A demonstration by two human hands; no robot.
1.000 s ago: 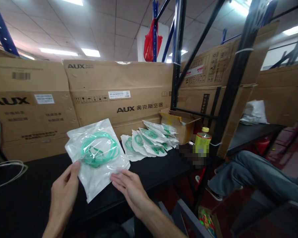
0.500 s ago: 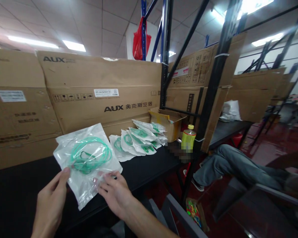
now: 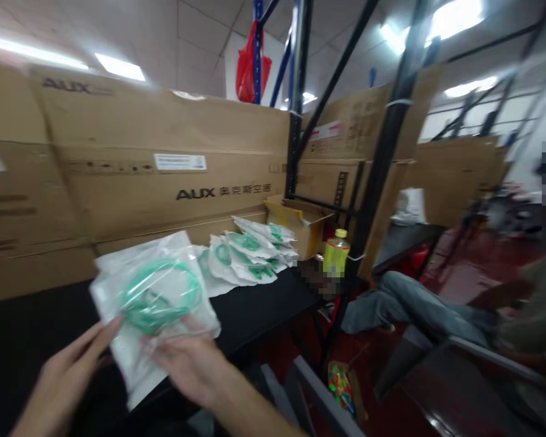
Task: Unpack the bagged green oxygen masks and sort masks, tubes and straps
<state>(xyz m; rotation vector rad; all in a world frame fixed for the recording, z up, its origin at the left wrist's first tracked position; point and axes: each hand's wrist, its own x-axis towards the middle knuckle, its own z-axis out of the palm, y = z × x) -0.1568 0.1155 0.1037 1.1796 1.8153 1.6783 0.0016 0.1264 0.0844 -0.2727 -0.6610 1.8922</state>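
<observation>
A clear plastic pouch (image 3: 152, 285) with coiled green tubing inside is held above the black table (image 3: 259, 303). My left hand (image 3: 59, 379) grips its lower left edge with stretched fingers. My right hand (image 3: 186, 364) lies over its lower right part, fingers against the plastic. Both hands are smeared by motion. Behind, several more such pouches (image 3: 246, 252) lie fanned in a pile on the table.
Big AUX cardboard boxes (image 3: 173, 158) wall the back of the table. A small open carton (image 3: 300, 224) and a yellow-capped bottle (image 3: 335, 255) stand by a black rack post (image 3: 382, 164). A seated person's legs (image 3: 414, 309) stretch across the red floor at right.
The view has swung right and blurred. The pouch has sunk lower left in the picture, and my right hand has slid further left under it.
</observation>
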